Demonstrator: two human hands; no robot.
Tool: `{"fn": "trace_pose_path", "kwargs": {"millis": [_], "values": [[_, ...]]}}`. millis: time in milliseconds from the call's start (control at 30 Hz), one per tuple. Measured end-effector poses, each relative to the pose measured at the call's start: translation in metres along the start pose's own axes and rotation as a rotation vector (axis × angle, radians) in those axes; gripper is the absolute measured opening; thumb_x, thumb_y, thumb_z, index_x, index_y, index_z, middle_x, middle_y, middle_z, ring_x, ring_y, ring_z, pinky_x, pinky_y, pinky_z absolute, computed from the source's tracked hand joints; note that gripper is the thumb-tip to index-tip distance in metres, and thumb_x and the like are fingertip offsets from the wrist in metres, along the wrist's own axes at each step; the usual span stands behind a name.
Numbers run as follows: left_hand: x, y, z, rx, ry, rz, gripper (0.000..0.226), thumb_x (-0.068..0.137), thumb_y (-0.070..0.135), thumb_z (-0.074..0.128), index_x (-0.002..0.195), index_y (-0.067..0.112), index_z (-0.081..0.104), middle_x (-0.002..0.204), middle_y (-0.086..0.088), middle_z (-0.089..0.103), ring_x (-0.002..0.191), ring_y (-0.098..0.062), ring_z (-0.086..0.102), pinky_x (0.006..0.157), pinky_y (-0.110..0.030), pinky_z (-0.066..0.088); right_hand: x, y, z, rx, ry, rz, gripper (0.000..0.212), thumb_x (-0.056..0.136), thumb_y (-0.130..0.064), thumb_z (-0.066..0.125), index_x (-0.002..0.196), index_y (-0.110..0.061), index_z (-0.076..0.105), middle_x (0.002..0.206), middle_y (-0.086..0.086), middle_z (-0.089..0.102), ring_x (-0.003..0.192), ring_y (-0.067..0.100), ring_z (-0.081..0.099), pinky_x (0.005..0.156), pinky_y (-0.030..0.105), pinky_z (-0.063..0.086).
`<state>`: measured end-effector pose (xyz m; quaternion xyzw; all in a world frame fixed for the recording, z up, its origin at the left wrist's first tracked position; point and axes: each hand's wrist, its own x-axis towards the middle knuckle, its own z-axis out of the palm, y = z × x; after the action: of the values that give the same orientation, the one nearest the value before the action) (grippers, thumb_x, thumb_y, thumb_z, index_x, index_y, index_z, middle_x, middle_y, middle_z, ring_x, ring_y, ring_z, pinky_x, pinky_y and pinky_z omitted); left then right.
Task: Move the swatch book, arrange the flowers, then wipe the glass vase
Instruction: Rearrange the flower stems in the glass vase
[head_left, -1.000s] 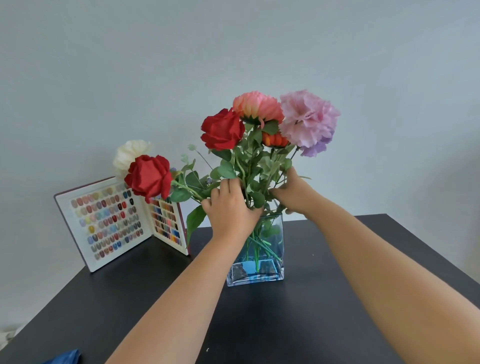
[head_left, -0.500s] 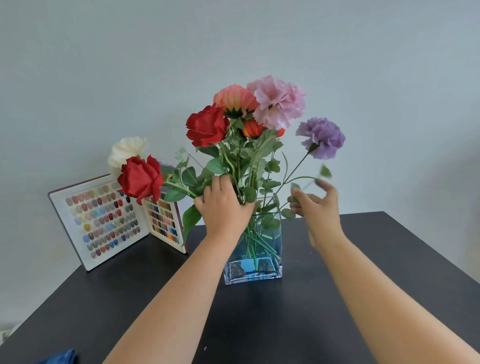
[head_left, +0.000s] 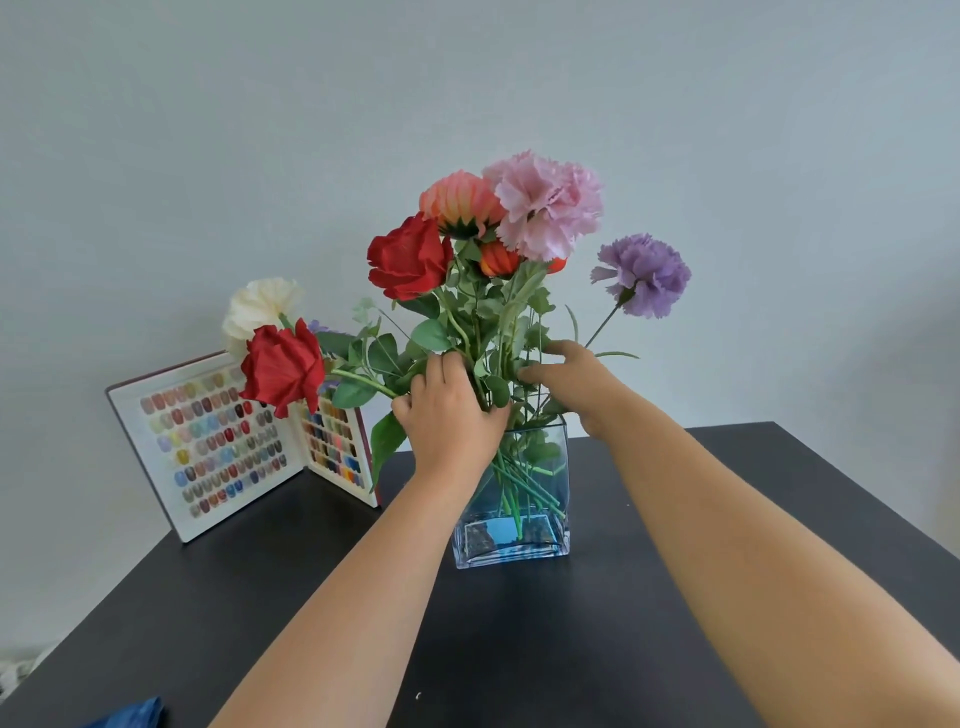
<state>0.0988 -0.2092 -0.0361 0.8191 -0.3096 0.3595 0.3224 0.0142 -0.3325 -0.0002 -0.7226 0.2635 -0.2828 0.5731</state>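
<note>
At seven o'clock, at the near desk (head_left: 519, 649) edge, a corner of blue cloth (head_left: 136, 714) is seen, probably kept there for the wiping step not yet begun. Farther in, at the centre, the vase (head_left: 540, 499) stands on the desk, its stems crossed inside the glass and splayed at the mouth.

Just above the rim, the left hand (head_left: 449, 415) is wrapped around the bunched stems, the grip closed on them with the thumb toward one o'clock; by that hold the bouquet is judged to be steadied while single stems are shifted. At two o'clock of it, the right hand (head_left: 576, 387) is reached into the leaves with fingers loosely spread; whether anything is pinched cannot be told, since the fingertips are buried in foliage. The purple bloom (head_left: 647, 275) is leaned out toward two o'clock, apart from the tall cluster.

At ten o'clock a red rose (head_left: 283, 366) and a white bloom (head_left: 260, 306) are drooped sideways. Behind them, against the wall, the swatch book (head_left: 218, 441) is propped open, apparently set clear of the work.
</note>
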Motion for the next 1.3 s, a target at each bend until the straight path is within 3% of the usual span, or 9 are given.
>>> {"fn": "trace_pose_path", "kwargs": {"millis": [100,233,400,467,600,700,900,1100,1300], "values": [[0.001,-0.002,0.000,0.013,-0.010,0.011,0.050,0.072,0.051,0.072,0.101,0.015,0.054,0.099,-0.001,0.057,0.090,-0.027,0.056,0.071,-0.036,0.024,-0.003,0.005,-0.006,0.111,-0.085,0.010,0.047,0.080,-0.006,0.072,0.124,-0.005,0.054,0.106,0.017,0.069,0.078,0.022,0.063,0.062,0.033,0.052],[0.000,-0.002,-0.001,0.017,-0.016,0.032,0.050,0.074,0.052,0.070,0.102,0.014,0.055,0.100,-0.001,0.058,0.089,-0.027,0.056,0.071,-0.037,0.024,-0.014,0.017,-0.019,0.288,-0.116,-0.073,0.027,0.082,0.006,0.067,0.109,-0.001,0.063,0.094,0.019,0.072,0.075,0.025,0.066,0.063,0.029,0.055],[0.000,-0.002,-0.003,0.023,-0.029,0.037,0.052,0.073,0.053,0.071,0.102,0.014,0.055,0.099,-0.001,0.057,0.090,-0.027,0.056,0.071,-0.037,0.024,-0.018,0.014,-0.040,0.373,-0.148,-0.074,0.038,0.082,0.011,0.065,0.118,0.003,0.058,0.102,0.022,0.068,0.086,0.025,0.068,0.083,0.029,0.056],[0.000,-0.002,-0.003,0.024,-0.026,0.040,0.053,0.072,0.054,0.072,0.101,0.014,0.055,0.099,-0.001,0.057,0.090,-0.027,0.056,0.071,-0.037,0.024,-0.018,0.006,-0.045,0.377,-0.222,-0.078,0.045,0.080,0.015,0.065,0.121,-0.001,0.056,0.101,0.022,0.067,0.088,0.027,0.067,0.077,0.030,0.055],[0.000,0.000,-0.003,0.025,-0.031,0.035,0.053,0.071,0.053,0.073,0.103,0.014,0.055,0.099,-0.001,0.058,0.090,-0.027,0.056,0.071,-0.036,0.023,-0.017,-0.006,-0.048,0.162,-0.323,-0.158,0.041,0.077,0.018,0.065,0.107,-0.011,0.061,0.103,0.026,0.067,0.088,0.030,0.064,0.060,0.026,0.047],[0.000,0.001,-0.003,0.032,-0.045,0.033,0.055,0.070,0.052,0.074,0.106,0.014,0.056,0.102,-0.001,0.058,0.092,-0.027,0.057,0.073,-0.038,0.025,-0.012,-0.009,-0.045,0.019,-0.199,-0.214,0.031,0.079,0.010,0.069,0.109,0.002,0.064,0.098,0.023,0.071,0.077,0.022,0.070,0.064,0.024,0.058],[0.002,0.000,-0.004,0.038,-0.053,0.028,0.054,0.071,0.055,0.073,0.104,0.015,0.056,0.101,0.000,0.059,0.094,-0.026,0.057,0.073,-0.038,0.025,0.002,-0.023,-0.049,-0.436,-0.020,-0.333,0.012,0.078,-0.009,0.075,0.087,-0.003,0.070,0.072,0.016,0.073,0.059,0.020,0.067,0.070,0.040,0.060],[0.002,-0.001,-0.005,0.028,-0.029,0.033,0.049,0.073,0.050,0.072,0.101,0.014,0.056,0.098,-0.001,0.059,0.090,-0.027,0.058,0.071,-0.037,0.024,0.002,-0.013,-0.031,-0.300,-0.132,-0.160,0.016,0.078,-0.002,0.072,0.089,0.000,0.061,0.075,0.024,0.069,0.060,0.026,0.062,0.065,0.039,0.059],[0.001,-0.001,-0.007,0.023,-0.033,0.017,0.046,0.075,0.044,0.072,0.105,0.014,0.056,0.102,-0.002,0.060,0.094,-0.028,0.058,0.072,-0.036,0.021,0.014,-0.010,-0.012,-0.049,-0.482,0.083,0.029,0.076,0.005,0.070,0.101,-0.006,0.060,0.079,0.007,0.066,0.052,0.013,0.055,0.047,0.020,0.048]]}}
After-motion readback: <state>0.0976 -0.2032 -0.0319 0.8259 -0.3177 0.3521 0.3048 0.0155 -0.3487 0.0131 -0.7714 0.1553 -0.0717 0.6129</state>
